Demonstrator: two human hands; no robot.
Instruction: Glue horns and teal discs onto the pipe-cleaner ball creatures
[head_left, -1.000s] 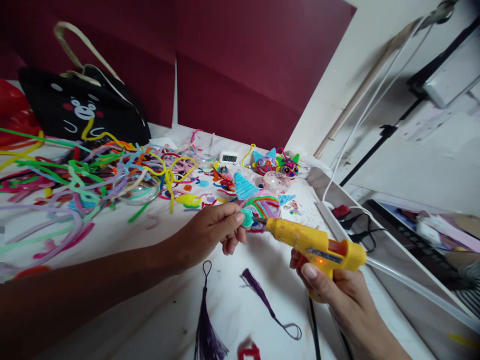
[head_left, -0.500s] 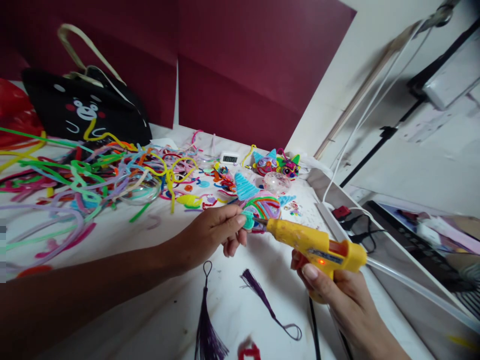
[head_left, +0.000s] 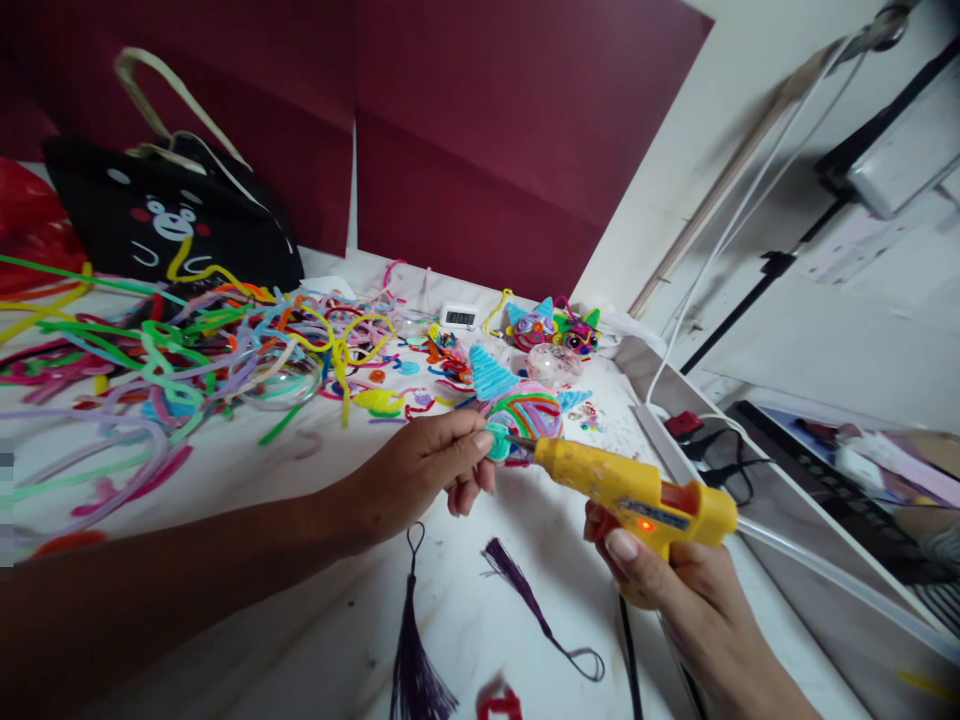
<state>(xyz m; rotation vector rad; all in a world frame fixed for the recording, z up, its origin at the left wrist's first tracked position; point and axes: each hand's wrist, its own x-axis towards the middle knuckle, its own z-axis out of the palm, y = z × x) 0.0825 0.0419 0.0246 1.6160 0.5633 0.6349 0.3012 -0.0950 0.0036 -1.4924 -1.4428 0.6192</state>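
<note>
My left hand (head_left: pixel 431 465) pinches a small turquoise coil (head_left: pixel 498 442), which looks like rolled pipe cleaner, between thumb and fingers. Wrapped around a yellow hot glue gun (head_left: pixel 622 488), my right hand (head_left: pixel 675 600) holds it level with its metal nozzle at the coil; whether the tip touches cannot be made out. An orange light glows on the gun's side, and a clear glue stick (head_left: pixel 817 555) juts from its back. Just behind the coil lies a striped, many-coloured ball (head_left: pixel 529 412) with a blue pointed ear (head_left: pixel 489 374); part of it is hidden by my hand and the gun.
Two purple tassels (head_left: pixel 414 650) and a red piece (head_left: pixel 501 703) lie in front. Tangled pipe cleaners (head_left: pixel 187 350) cover the left side, before a black bag (head_left: pixel 172 215). Two finished-looking animal heads (head_left: pixel 531 326) and a small clock (head_left: pixel 458 316) stand behind. A grey-walled tray (head_left: pixel 652 385) with cables borders the right.
Almost everything stays in place. The glue gun and my right hand have shifted very slightly to the right, and the turquoise coil has turned or tilted a little.
</note>
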